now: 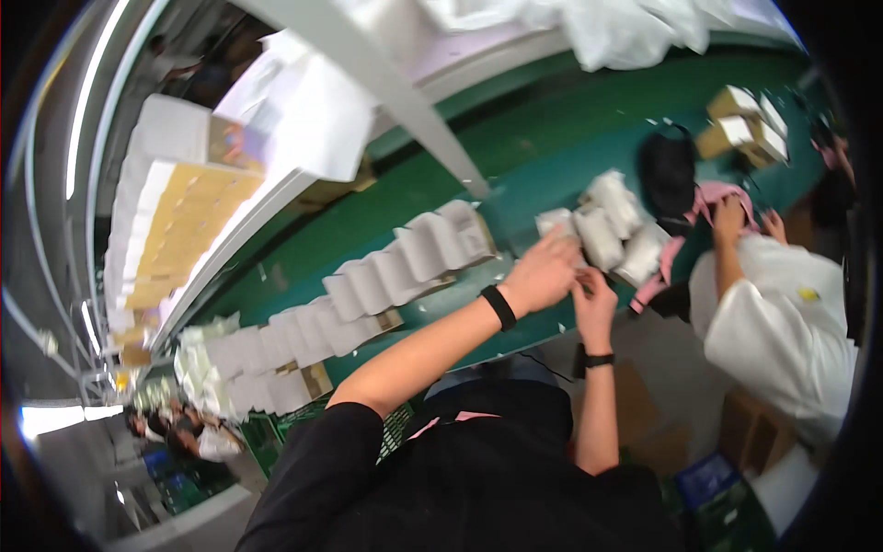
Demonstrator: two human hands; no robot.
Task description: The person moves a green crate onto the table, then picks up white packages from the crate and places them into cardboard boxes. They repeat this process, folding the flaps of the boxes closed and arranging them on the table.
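Observation:
My left hand [543, 274] and my right hand [595, 299] come together over the near edge of the green work table [524, 198]. The fingers of both are bent and pinched close to each other, and what they hold is blurred and mostly hidden. Just past my left fingertips shows a small white box [556, 221]; I cannot tell whether my fingers grip it. Several white wrapped packages [600, 237] lie heaped right beside my hands. To the left, a long row of white boxes [359, 287] stands packed side by side along the table.
A co-worker in a white shirt [773, 304] handles pink cloth [713, 202] at the right, next to a black bag [668, 170]. Brown and white boxes [745, 127] sit farther back. A grey post [405, 101] slants above the table; a shelf holds yellow-brown cartons [198, 225].

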